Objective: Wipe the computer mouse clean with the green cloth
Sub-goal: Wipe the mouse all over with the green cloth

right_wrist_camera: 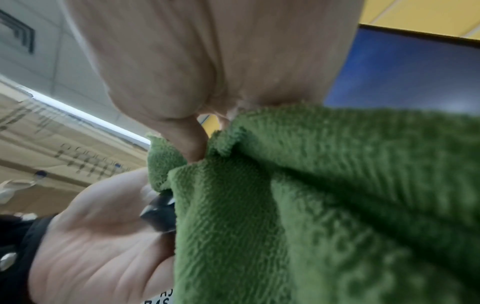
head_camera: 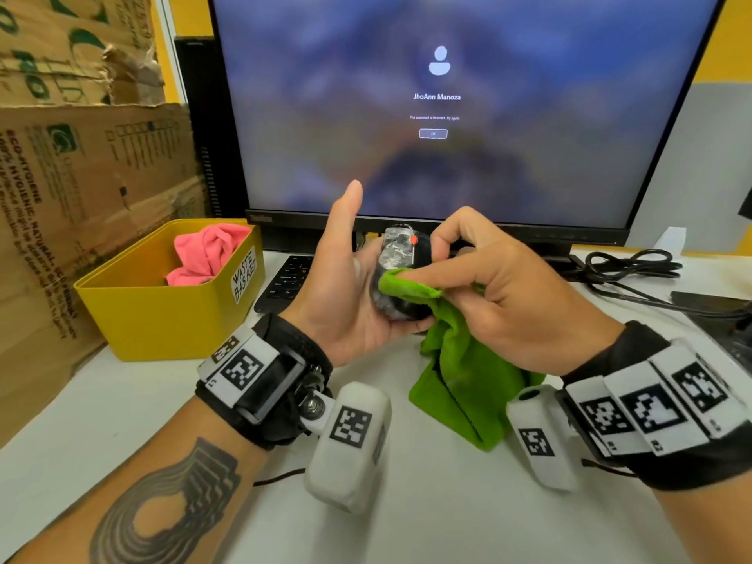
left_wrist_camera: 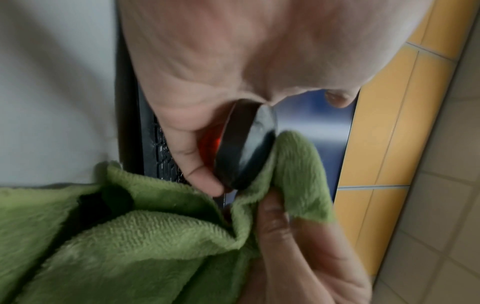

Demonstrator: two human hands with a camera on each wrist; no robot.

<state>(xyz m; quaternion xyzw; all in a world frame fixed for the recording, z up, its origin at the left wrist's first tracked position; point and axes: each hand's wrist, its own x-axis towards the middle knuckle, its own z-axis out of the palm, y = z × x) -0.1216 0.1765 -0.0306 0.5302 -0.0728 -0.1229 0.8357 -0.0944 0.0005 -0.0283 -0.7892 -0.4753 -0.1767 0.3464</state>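
Observation:
A black computer mouse (head_camera: 401, 258) smeared with white grime sits in my left hand (head_camera: 346, 287), lifted above the desk in front of the monitor. The left fingers curl under the mouse (left_wrist_camera: 246, 148) while the thumb sticks up free. My right hand (head_camera: 480, 287) pinches a fold of the green cloth (head_camera: 468, 376) and presses it against the mouse's near side. The rest of the cloth (left_wrist_camera: 116, 236) hangs down to the desk. In the right wrist view the cloth (right_wrist_camera: 311, 205) fills most of the picture and only a corner of the mouse (right_wrist_camera: 158, 214) shows.
A yellow bin (head_camera: 162, 303) labelled waste basket holds a pink cloth (head_camera: 207, 250) at the left. A black keyboard (head_camera: 285, 278) lies behind my hands under the lit monitor (head_camera: 447, 95). Black cables (head_camera: 635, 266) lie at the right. Cardboard boxes (head_camera: 81, 156) stand at the far left.

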